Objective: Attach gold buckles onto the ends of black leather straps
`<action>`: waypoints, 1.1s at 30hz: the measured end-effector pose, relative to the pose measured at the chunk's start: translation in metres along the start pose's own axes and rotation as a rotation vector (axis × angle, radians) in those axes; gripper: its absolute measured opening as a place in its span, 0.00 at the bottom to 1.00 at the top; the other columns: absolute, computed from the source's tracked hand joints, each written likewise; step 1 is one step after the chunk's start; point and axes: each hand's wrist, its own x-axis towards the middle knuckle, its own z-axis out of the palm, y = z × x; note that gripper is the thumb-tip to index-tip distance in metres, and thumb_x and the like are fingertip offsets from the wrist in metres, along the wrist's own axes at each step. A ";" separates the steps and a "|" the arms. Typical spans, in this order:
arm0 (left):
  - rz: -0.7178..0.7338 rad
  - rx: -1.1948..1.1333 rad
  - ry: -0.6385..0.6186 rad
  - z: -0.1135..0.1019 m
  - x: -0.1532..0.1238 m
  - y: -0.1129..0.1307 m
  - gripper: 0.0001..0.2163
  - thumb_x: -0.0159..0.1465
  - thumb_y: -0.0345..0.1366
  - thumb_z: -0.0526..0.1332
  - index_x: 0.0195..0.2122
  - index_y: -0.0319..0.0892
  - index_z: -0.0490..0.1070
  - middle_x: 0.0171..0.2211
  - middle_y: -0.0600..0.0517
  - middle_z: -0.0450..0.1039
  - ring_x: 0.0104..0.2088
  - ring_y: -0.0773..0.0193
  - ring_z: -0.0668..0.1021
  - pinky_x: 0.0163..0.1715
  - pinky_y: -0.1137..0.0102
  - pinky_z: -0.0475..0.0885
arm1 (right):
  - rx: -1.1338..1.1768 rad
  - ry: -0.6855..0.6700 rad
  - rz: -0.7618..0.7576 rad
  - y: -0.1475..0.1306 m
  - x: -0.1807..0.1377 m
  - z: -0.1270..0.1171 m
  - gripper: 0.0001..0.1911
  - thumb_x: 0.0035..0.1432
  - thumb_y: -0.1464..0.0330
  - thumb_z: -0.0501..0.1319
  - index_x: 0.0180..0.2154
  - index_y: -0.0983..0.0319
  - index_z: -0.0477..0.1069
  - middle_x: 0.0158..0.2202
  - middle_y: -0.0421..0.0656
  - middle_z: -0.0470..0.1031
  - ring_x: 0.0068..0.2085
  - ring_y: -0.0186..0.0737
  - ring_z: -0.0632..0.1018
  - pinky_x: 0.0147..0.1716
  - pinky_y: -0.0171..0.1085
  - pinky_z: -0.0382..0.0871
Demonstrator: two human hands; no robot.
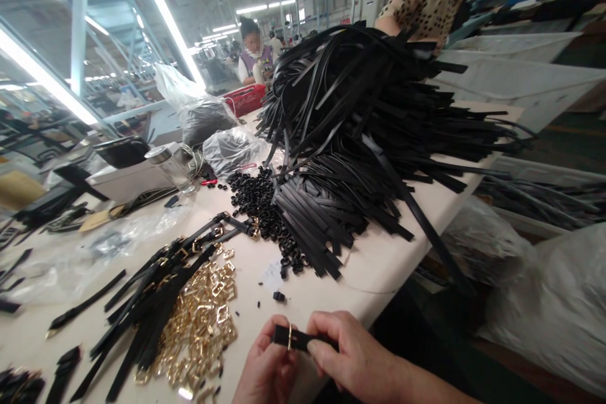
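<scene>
A great heap of long black leather straps (374, 132) fills the pale worktable (369, 271) toward one o'clock, with a spill of gold metal buckles (201, 322) at nine o'clock, within reach. At six o'clock the left hand (267, 369) and right hand (355, 360) pinch a short black strap piece (298, 339) between them, level, steadying its thin gold ring (290, 336).

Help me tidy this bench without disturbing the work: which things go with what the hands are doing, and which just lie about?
In use: black strap with gold buckle, held by left hand and right hand; pile of gold buckles; black loops; heap of black straps.

Lying about: clear jar; plastic bags; red basket.
</scene>
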 end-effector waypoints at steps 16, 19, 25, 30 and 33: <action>-0.153 -0.238 -0.176 -0.004 -0.008 0.001 0.16 0.43 0.30 0.82 0.31 0.35 0.79 0.24 0.53 0.73 0.19 0.78 0.71 0.17 0.86 0.67 | -0.122 0.024 -0.184 -0.012 -0.012 -0.002 0.07 0.58 0.70 0.55 0.28 0.62 0.69 0.21 0.34 0.67 0.24 0.32 0.67 0.24 0.30 0.58; -0.213 -0.289 -0.147 0.001 -0.012 -0.001 0.18 0.39 0.29 0.82 0.30 0.35 0.79 0.26 0.50 0.77 0.19 0.78 0.73 0.16 0.87 0.66 | -0.172 0.087 -0.204 -0.013 -0.011 0.002 0.08 0.58 0.71 0.56 0.27 0.62 0.69 0.22 0.34 0.66 0.25 0.31 0.67 0.24 0.30 0.57; -0.249 -0.241 -0.152 0.004 -0.022 -0.001 0.19 0.39 0.29 0.82 0.31 0.35 0.80 0.26 0.51 0.78 0.18 0.82 0.72 0.17 0.89 0.63 | -0.235 0.070 -0.199 -0.011 -0.012 0.006 0.06 0.55 0.74 0.60 0.27 0.62 0.73 0.22 0.33 0.69 0.25 0.31 0.69 0.24 0.29 0.57; -0.143 -0.177 -0.239 0.000 -0.018 -0.012 0.18 0.40 0.34 0.83 0.30 0.38 0.80 0.24 0.54 0.76 0.17 0.82 0.69 0.19 0.87 0.65 | -0.211 0.042 -0.227 -0.006 -0.012 0.006 0.06 0.57 0.73 0.61 0.27 0.63 0.74 0.22 0.32 0.69 0.25 0.30 0.69 0.24 0.28 0.56; -0.057 -0.117 -0.258 -0.004 -0.016 -0.019 0.18 0.43 0.36 0.82 0.32 0.39 0.80 0.25 0.53 0.75 0.20 0.77 0.71 0.25 0.82 0.69 | -0.206 0.018 -0.282 -0.002 -0.012 0.005 0.07 0.59 0.70 0.61 0.29 0.62 0.75 0.23 0.32 0.71 0.25 0.30 0.70 0.25 0.28 0.57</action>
